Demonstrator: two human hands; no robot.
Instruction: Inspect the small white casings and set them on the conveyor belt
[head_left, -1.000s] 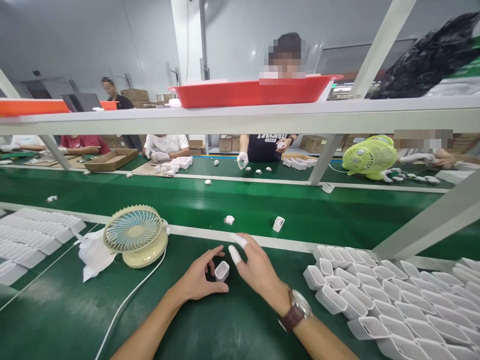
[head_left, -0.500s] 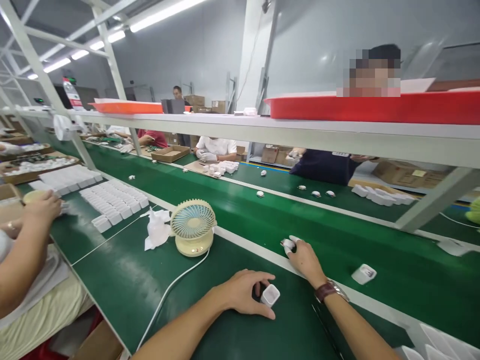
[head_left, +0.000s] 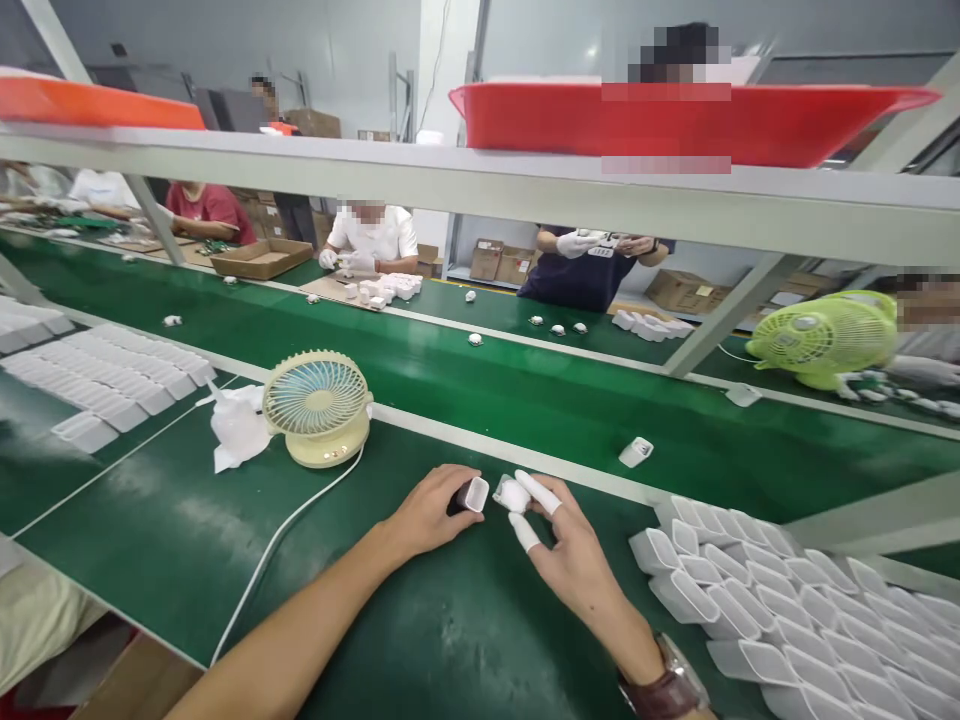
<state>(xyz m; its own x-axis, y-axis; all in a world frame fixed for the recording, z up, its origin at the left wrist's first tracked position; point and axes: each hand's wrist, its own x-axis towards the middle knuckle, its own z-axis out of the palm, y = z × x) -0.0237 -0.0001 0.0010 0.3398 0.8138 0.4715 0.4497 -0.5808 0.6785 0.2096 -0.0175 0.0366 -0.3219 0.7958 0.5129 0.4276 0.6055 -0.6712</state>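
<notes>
My left hand (head_left: 436,512) is closed around a small white hollow plastic housing (head_left: 477,494), its open end facing right. Between the fingertips of my right hand (head_left: 574,550) is a small rounded white part (head_left: 513,494), held just right of that opening, with a narrow gap between them. White finger cots cover two fingertips of the right hand. Both hands are over the near green worktop, close to the pale strip along the belt. Another white housing (head_left: 636,452) lies on the green belt, with something inside that I cannot make out.
Several rows of white housings (head_left: 780,600) stand on the right, with more rows (head_left: 112,375) on the left. A cream fan (head_left: 318,405), its cord and a crumpled tissue (head_left: 238,425) are left of my hands. A shelf (head_left: 420,165) crosses above the belt. Co-workers sit opposite.
My right hand has lifted the rounded white part from the belt and brought it beside the housing in my left hand. The left hand has turned and gripped the housing; the view has swung right.
</notes>
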